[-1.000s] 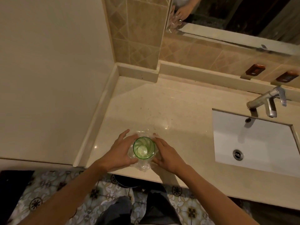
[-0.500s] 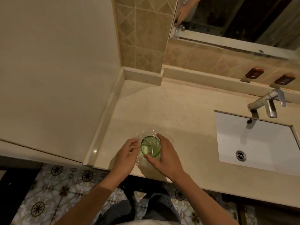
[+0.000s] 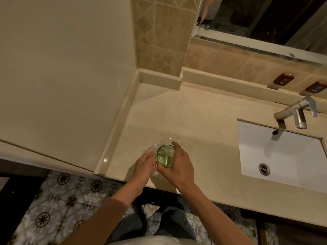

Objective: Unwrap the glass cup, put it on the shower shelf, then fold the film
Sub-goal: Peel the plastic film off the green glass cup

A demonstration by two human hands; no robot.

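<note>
A green glass cup stands upright near the front edge of the beige counter, seen from above. Clear crinkled film spreads around its base. My right hand wraps around the cup's right side, thumb in front and a finger at the far rim. My left hand is curled against the cup's left side, fingers pinching the film there. The cup's lower part is hidden by both hands.
A white sink with a metal tap lies to the right. A tiled column and a mirror stand at the back, a plain wall at the left. Patterned floor tiles show below the counter edge.
My right hand has closed round the cup from the side. My left hand has drawn in and curled on the film. The view has shifted, so the cup sits lower in frame.
</note>
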